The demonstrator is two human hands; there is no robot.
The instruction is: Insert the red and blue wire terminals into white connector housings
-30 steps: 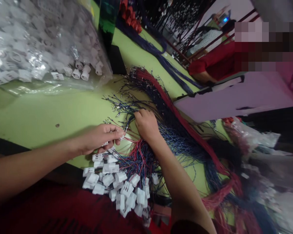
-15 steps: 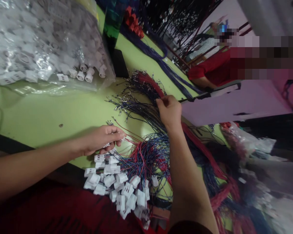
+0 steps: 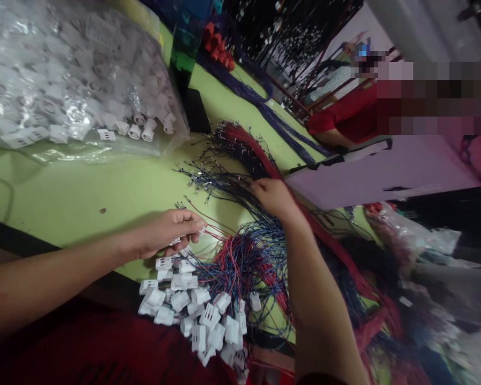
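Wire-harness assembly workshop: green table (image 3: 84, 187) w/ bundled wires (image 3: 264, 160), white connector pile (image 3: 200, 315), bagged connectors (image 3: 64, 80), co-worker (image 3: 344, 115) nearby.

Clear bag of white connectors (image 3: 76, 80), black phone (image 3: 195, 110), purple wire bundle (image 3: 260, 104), co-worker's red sleeve (image 3: 344, 115)

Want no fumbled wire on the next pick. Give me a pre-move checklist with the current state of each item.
1. Left hand pinching a white connector at its fingertips: ok, though mostly hidden.
2. Red wire leading from that grip and lying free on the green table: ok.
3. Right hand on the loose wire bundle: ok.
4. Single wire separated in the right grip: cannot tell, fingers cover it.
5. Finished connector pile apart from the right hand: ok.
6. Bag of connectors out of both hands' way: ok.
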